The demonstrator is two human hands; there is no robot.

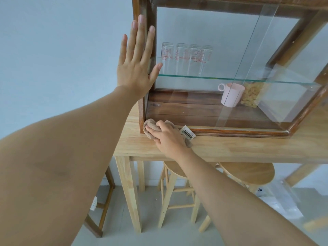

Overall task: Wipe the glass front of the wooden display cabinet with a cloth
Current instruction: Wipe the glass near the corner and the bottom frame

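While the cloth sits at the lower left corner, work from these lines.

Cabinet: the cabinet (142,110) stands on the bench (230,150), its glass (195,107) facing you and reaching from the left post to the right frame.
Left hand: your left hand (136,68) lies flat, fingers straight, against the left post; keep it there as a brace so the cabinet does not slide.
Right hand: your right hand (166,137) grips the bunched cloth (149,127) and presses it at the bottom rail, where glass meets frame.
Step in hand: judged as the bottom-edge pass. Flatten the cloth for wider contact and draw it rightward along the rail, then lap upward in overlapping strokes.
Tag: the cloth's tag (188,134) trails by the rail; tuck it under so it does not drag on the glass.
Edges: a vertical pane edge (236,82) crosses the front; ease pressure there.
Contents: glasses (186,58), mug (231,95) and bag (252,95) sit inside, behind the glass.
Room: the bench strip before the cabinet is narrow; rightward travel looks free. Stools (246,173) stand below.
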